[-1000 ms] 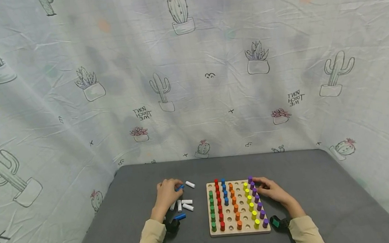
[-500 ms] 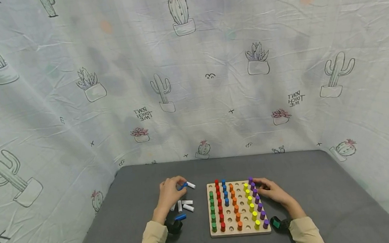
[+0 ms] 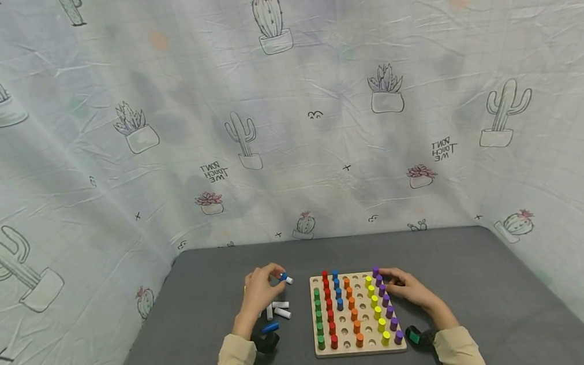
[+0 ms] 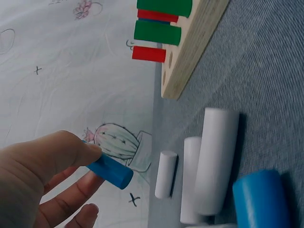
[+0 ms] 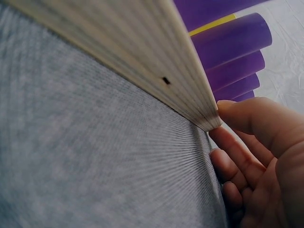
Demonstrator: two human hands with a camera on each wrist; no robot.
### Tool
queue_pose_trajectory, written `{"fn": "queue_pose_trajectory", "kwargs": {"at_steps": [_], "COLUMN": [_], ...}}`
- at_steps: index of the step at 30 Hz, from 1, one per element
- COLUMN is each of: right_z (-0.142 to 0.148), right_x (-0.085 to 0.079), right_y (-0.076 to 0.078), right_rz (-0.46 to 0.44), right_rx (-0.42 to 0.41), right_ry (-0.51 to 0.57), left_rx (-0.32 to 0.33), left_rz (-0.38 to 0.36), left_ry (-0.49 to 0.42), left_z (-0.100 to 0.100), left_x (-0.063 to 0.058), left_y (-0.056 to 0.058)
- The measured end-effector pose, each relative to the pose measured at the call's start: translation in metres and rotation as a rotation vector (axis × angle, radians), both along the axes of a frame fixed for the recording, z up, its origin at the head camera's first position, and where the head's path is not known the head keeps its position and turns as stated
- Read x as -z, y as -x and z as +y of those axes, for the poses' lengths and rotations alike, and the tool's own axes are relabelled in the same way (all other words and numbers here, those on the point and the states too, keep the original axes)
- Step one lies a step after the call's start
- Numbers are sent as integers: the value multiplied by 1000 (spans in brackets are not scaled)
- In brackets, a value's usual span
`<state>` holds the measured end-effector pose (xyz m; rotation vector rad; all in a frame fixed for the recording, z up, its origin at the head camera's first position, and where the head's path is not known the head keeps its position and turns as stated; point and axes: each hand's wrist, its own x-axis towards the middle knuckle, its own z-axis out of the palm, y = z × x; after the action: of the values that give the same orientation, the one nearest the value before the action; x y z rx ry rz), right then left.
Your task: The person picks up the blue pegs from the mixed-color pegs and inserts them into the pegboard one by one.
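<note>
My left hand (image 3: 261, 294) pinches a blue peg (image 4: 111, 172) between thumb and fingers, raised off the table in the left wrist view. In the head view the peg overlaps a white peg (image 3: 289, 281) lying behind it. To the right stands a wooden pegboard (image 3: 361, 351) with rows of green, red, blue, orange, yellow and purple pegs upright in its holes. My right hand (image 3: 411, 288) holds the board at its far right corner, beside the purple pegs (image 5: 232, 40). The right wrist view shows the thumb on the board's edge and the fingers curled around the corner.
Several white pegs (image 3: 282, 313) and another blue peg (image 3: 270, 327) lie on the grey table (image 3: 200, 266), near my left wrist. Open holes (image 3: 362, 306) show in the board between the orange and yellow rows. A cactus-print cloth (image 3: 289, 148) hangs behind the table.
My left hand has lifted the blue peg and shifted slightly right and away, turning it so its end points toward the white peg. My right hand stays on the board's corner.
</note>
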<state>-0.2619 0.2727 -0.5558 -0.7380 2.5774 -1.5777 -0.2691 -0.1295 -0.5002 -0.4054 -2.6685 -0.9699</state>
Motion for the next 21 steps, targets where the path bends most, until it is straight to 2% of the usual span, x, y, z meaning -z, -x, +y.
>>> {"fn": "queue_pose_trajectory", "kwargs": {"at_steps": [4,8,13,17,21], "right_z": [0,-3,-9,-12,-12], "right_x": [-1,-2,-14,-24,-27], "right_y": [0,-2,-10,-15,-17], "right_rz": [3,43,66,51,52], "right_rx": [-5,-12,-21,-22,-26], "right_ry": [7,-7,-12,-5,-2], "left_rx": [24,58,107,121,125], "left_rz": [-14,-11,-2,0,1], "left_ry": [-19,-25,-52,-47,-26], "left_z": [4,9,15,20,25], "left_x": [1,0,-2,-3,-3], "left_y": [-1,-4,-7,-8,-9]}}
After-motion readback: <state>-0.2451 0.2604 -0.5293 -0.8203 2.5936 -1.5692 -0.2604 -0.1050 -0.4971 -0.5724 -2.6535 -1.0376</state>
